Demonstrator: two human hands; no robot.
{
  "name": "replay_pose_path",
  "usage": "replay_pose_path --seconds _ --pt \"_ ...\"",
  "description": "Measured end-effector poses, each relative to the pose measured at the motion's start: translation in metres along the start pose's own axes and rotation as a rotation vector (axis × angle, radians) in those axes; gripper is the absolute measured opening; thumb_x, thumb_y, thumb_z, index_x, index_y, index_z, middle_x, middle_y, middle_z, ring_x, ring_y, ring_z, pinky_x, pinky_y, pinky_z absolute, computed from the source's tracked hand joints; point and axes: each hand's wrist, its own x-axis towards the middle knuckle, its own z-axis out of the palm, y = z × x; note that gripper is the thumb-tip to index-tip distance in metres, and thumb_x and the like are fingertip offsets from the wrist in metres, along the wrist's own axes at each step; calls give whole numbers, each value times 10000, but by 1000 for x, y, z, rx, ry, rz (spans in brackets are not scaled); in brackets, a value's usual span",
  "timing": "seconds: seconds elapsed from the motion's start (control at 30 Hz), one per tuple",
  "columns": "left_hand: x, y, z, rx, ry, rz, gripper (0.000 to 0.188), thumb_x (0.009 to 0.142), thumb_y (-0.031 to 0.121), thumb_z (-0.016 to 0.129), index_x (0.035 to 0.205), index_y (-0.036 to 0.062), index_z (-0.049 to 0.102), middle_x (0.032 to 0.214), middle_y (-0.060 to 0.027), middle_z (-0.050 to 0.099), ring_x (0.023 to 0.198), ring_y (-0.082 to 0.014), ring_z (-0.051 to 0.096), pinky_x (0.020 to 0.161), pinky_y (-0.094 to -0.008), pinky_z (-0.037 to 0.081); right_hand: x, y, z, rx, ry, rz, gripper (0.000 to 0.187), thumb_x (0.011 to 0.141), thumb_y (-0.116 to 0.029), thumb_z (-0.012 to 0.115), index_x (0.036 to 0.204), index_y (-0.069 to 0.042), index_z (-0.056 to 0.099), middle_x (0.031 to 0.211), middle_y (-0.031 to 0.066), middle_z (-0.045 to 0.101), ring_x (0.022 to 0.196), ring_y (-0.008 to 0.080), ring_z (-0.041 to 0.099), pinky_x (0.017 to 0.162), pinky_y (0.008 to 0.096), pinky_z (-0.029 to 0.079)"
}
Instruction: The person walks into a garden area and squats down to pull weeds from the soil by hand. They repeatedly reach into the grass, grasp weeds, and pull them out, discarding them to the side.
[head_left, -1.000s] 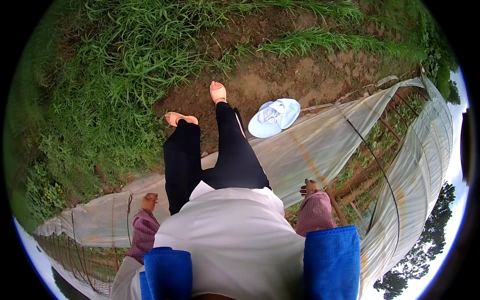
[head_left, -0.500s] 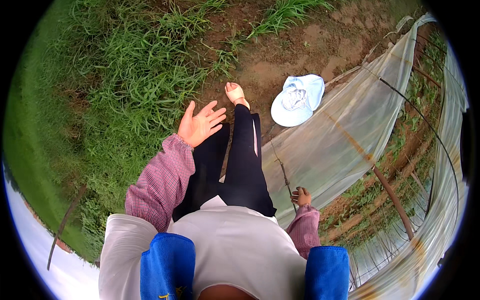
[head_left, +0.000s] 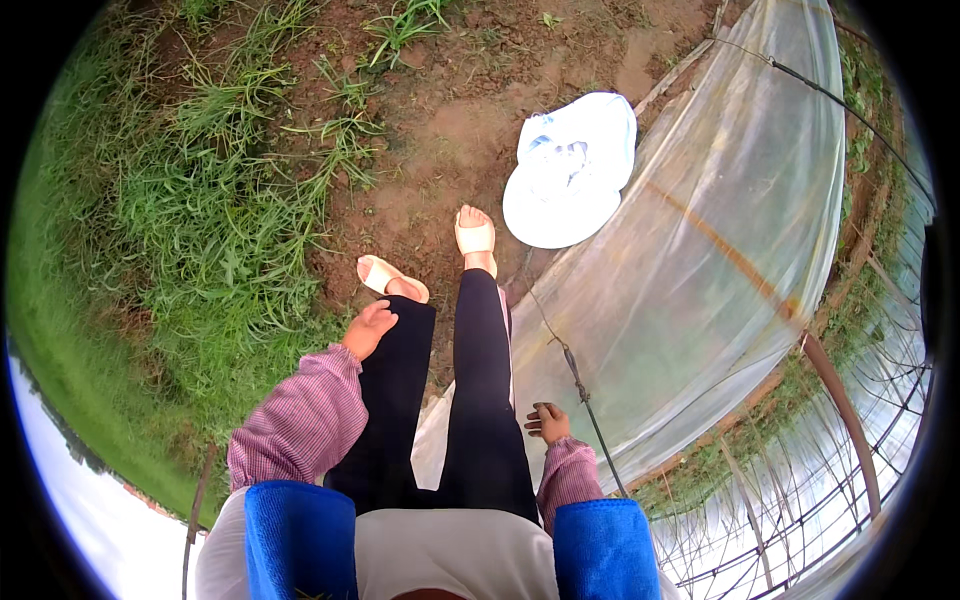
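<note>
My left hand [head_left: 370,331] hangs in front of my left thigh with its fingers loosely bent and nothing visible in it. Low at my right side, my right hand [head_left: 547,423] is relaxed, its darkened fingers a little apart, also holding nothing I can see. It is nearest to a dark cord [head_left: 575,372] that runs along the plastic sheet [head_left: 690,290]. A pale blue-white cap [head_left: 570,170] with a wide brim lies ahead, beside the sheet's edge. Its crumpled middle is washed out by bright light. Neither hand touches the cap.
Tall grass [head_left: 200,240] grows along the left. Bare brown soil [head_left: 430,130] lies ahead of my sandalled feet. On the right, a rusty pole [head_left: 840,420] and a second dark cord [head_left: 820,90] cross near the sheet, with plants and a thin frame beyond.
My left hand has dropped from a palm-up spread to beside my thigh. My legs have stepped, so both feet now show. The cap looks larger and closer.
</note>
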Motion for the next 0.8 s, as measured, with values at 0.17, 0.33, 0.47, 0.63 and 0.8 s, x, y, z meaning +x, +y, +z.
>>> replay_pose_path --seconds 0.17,0.33,0.47,0.63,0.8 --pt "153 19 77 491 -38 -118 699 714 346 559 1205 -35 238 1133 -193 407 987 -248 457 843 -294 352 57 -13 -4 82 -7 37 251 805 -197 414 954 -9 487 747 114 558 599 206 576 482 288 462" --pt "257 11 157 515 174 138 634 687 383 552 1133 -25 360 1032 -205 486 926 -271 497 794 -332 392 78 4 -13 83 -25 119 252 799 -188 401 951 -7 487 734 116 561 614 212 577 502 294 468" --pt "342 -33 117 291 388 243 276 735 293 485 825 39 424 671 -69 442 720 -213 507 636 -281 402 94 -12 6 20 -157 123 262 809 -187 376 972 -7 476 770 124 554 620 213 568 518 297 470" --pt "252 58 203 213 13 345 197 758 191 400 769 15 489 687 -110 523 687 -233 515 624 -322 384 80 -20 -22 8 -47 101 275 816 -183 357 987 3 465 788 124 546 673 221 567 549 298 470" --pt "213 52 173 352 164 499 297 742 293 477 880 33 517 867 -154 534 849 -272 495 754 -328 372 81 -44 -24 -80 -39 29 260 802 -155 366 984 3 463 770 129 548 642 230 569 518 297 470"
